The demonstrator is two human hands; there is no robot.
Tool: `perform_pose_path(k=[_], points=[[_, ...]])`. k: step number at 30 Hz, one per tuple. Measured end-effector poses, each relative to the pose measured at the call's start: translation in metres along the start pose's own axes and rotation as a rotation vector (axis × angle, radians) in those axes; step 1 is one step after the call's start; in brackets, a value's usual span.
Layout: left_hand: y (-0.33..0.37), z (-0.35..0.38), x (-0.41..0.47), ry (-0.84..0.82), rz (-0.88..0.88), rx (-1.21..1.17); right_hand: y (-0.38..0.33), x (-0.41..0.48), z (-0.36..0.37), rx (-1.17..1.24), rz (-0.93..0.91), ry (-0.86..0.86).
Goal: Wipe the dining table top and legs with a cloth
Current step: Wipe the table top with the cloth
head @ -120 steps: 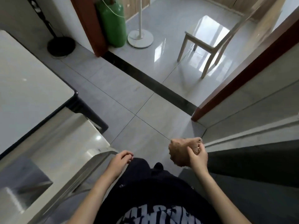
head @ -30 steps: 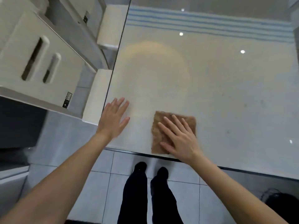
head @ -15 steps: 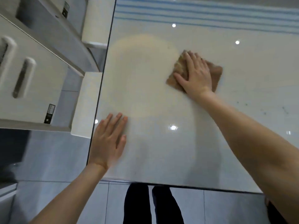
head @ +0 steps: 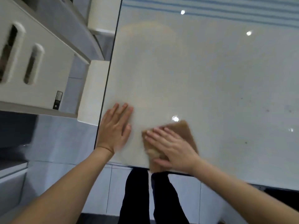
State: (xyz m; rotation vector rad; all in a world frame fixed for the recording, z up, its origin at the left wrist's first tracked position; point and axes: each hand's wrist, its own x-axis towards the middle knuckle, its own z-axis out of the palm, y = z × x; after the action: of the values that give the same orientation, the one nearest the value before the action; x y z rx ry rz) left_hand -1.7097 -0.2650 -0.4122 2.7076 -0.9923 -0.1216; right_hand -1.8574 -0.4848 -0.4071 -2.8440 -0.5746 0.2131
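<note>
A glossy white dining table top [head: 202,75] with a dark rim fills most of the view. A brown cloth [head: 186,133] lies flat on it near the front edge, one corner reaching over the rim. My right hand [head: 171,147] presses flat on the cloth with straight fingers. My left hand [head: 115,128] rests flat on the bare table top just left of the cloth, near the left front corner. The table legs are hidden.
White chairs [head: 37,70] with slotted backs stand tucked against the table's left edge. Grey floor tiles [head: 61,143] and my dark trouser legs [head: 145,196] show below the front edge. Faint specks dot the table top at the right [head: 267,110].
My right hand has dragged the cloth from the middle of the table back to the front edge. My left hand has stayed flat near the left front corner.
</note>
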Motion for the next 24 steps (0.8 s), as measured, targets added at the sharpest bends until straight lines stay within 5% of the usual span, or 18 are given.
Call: perform_pose_path(k=[5, 8, 13, 16, 22, 24], points=[[-0.002, -0.001, -0.001, -0.012, -0.011, -0.007, 0.08, 0.099, -0.026, 0.015, 0.574, 0.233], [-0.002, 0.0, -0.001, -0.012, -0.011, -0.039, 0.071, 0.133, -0.028, 0.049, 0.772, 0.267], [-0.001, -0.001, -0.001, -0.005, -0.017, -0.057, -0.082, 0.047, 0.012, 0.088, 0.514, 0.184], [0.001, -0.003, 0.001, -0.007, -0.01, -0.046, -0.081, 0.006, 0.018, 0.089, 0.427, 0.18], [0.002, -0.001, 0.0, 0.011, -0.012, -0.055, -0.009, 0.084, -0.003, 0.039, 0.825, 0.224], [0.001, -0.003, 0.001, -0.003, -0.019, -0.063, -0.016, 0.094, -0.003, 0.059, 0.813, 0.224]])
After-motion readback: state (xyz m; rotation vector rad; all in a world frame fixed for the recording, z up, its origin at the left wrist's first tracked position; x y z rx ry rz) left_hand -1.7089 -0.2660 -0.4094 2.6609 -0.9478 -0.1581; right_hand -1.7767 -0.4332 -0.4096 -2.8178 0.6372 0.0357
